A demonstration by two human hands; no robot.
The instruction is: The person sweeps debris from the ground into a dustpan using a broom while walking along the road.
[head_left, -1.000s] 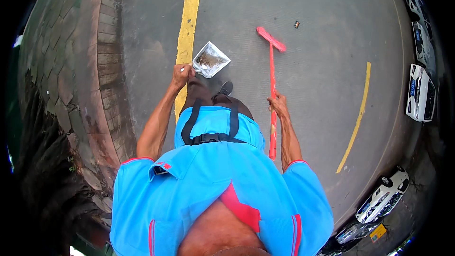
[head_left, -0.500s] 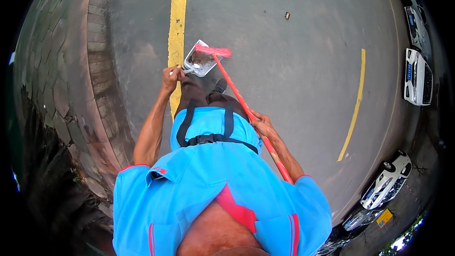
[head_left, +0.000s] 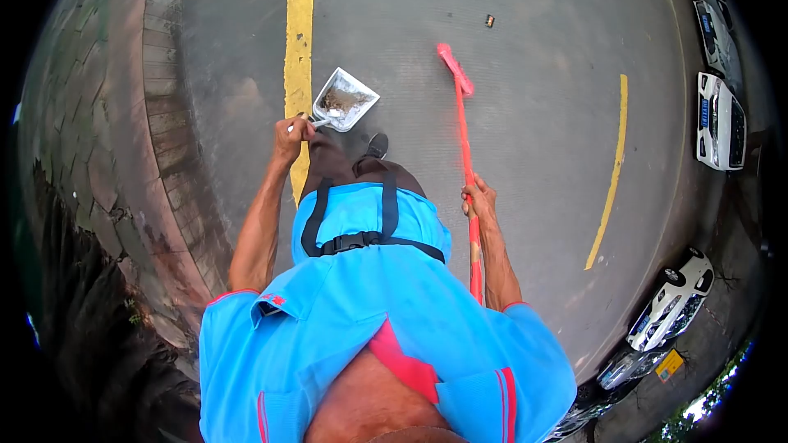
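My left hand [head_left: 290, 138] is closed round the handle of a white dustpan [head_left: 358, 112], which is beside the yellow road line. Brown debris [head_left: 340, 101] and some pale scraps lie in the pan. Out to the right, my right hand [head_left: 479, 198] grips the long red handle of a broom [head_left: 464, 135]. The broom's pink-red head [head_left: 456, 70] is apart from the dustpan, to its right. Farther ahead on the road lies a small dark piece of litter [head_left: 490, 21].
A long yellow line [head_left: 300, 41] runs ahead on the left, with a stone kerb [head_left: 164, 82] beyond it. At right is a shorter yellow line [head_left: 611, 172]. White parked cars [head_left: 716, 127] stand along the far right. My shoe [head_left: 377, 146] shows below the dustpan.
The broom head has left the dustpan and swung right. My right hand has moved outward and forward with the handle. The left hand still holds the dustpan, nearly in place.
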